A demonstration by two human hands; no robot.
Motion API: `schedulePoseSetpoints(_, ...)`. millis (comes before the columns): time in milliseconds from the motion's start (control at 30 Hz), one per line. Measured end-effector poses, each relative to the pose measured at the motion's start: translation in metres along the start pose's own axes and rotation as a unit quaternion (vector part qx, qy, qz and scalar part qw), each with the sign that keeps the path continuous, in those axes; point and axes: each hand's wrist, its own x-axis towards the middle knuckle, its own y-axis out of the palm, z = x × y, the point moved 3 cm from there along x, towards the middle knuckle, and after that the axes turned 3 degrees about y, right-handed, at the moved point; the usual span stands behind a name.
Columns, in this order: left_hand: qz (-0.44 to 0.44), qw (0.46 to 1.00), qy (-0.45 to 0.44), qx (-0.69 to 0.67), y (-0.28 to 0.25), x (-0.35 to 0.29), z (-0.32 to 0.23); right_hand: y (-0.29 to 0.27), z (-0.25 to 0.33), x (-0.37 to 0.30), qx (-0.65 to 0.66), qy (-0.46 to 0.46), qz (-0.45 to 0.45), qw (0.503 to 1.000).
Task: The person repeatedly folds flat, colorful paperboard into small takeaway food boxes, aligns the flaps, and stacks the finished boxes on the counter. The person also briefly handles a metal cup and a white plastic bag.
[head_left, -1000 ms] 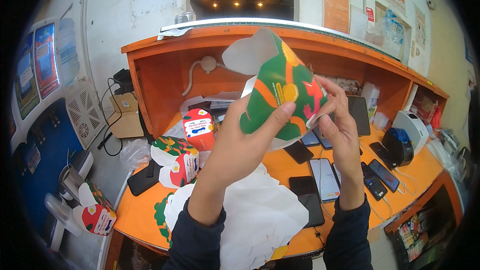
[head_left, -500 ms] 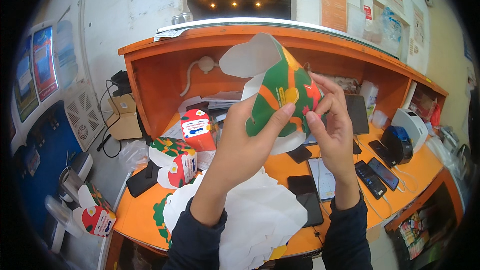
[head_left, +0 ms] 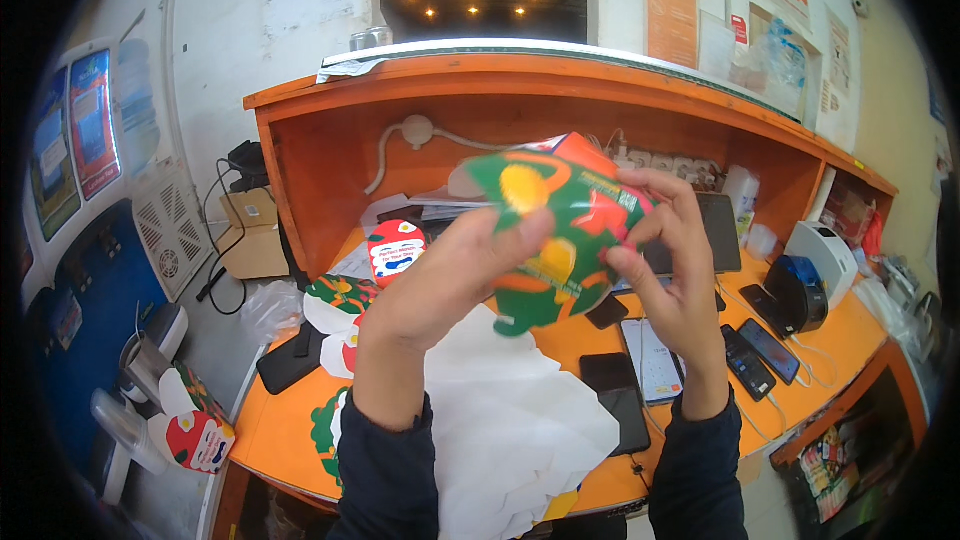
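Observation:
Above the orange desk, a green paper food carton (head_left: 560, 275) with orange, yellow and red print is held up between both hands, partly blurred by motion. My left hand (head_left: 440, 275) grips its left side, the thumb lying on the printed face. At the right end, the fingers and thumb of my right hand (head_left: 675, 250) pinch the carton's edge. Beneath my arms lies a stack of flat cartons (head_left: 500, 410), white side up. Behind my left wrist stand a folded red-and-white carton (head_left: 397, 250) and a green-and-red carton (head_left: 340, 295), both partly hidden.
An orange desk (head_left: 275, 430) with a raised shelf (head_left: 330, 140) surrounds the work. Several phones (head_left: 745, 360) with cables and a small blue-black machine (head_left: 797, 290) occupy the right side. Another folded carton (head_left: 205, 435) sits at the far left near plastic cups (head_left: 125, 420).
The carton has been turned: its open white flaps faced up-left before, and now its printed face shows across the front. My left hand has shifted left and slightly lower.

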Motion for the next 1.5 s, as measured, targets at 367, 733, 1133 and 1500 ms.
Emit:
schedulePoseSetpoints(367, -0.004, 0.984, 0.01, -0.177, 0.015, 0.009, 0.021, 0.01, -0.003, -0.003, 0.275, 0.073, -0.045, 0.958)
schedulePoseSetpoints(733, -0.055, 0.992, 0.018, -0.115, 0.017, 0.006, 0.014, 0.005, -0.007, -0.001, 0.378, 0.106, -0.012, 0.92)
schedulePoseSetpoints(1133, -0.049, 0.995, 0.081, -0.019, 0.014, 0.005, 0.011, 0.008, -0.01, -0.005, 0.188, 0.09, -0.034, 0.978)
schedulePoseSetpoints(1500, -0.005, 0.983, 0.07, 0.173, 0.021, 0.016, 0.02, -0.014, 0.015, 0.003, -0.179, -0.009, -0.019, 0.984)
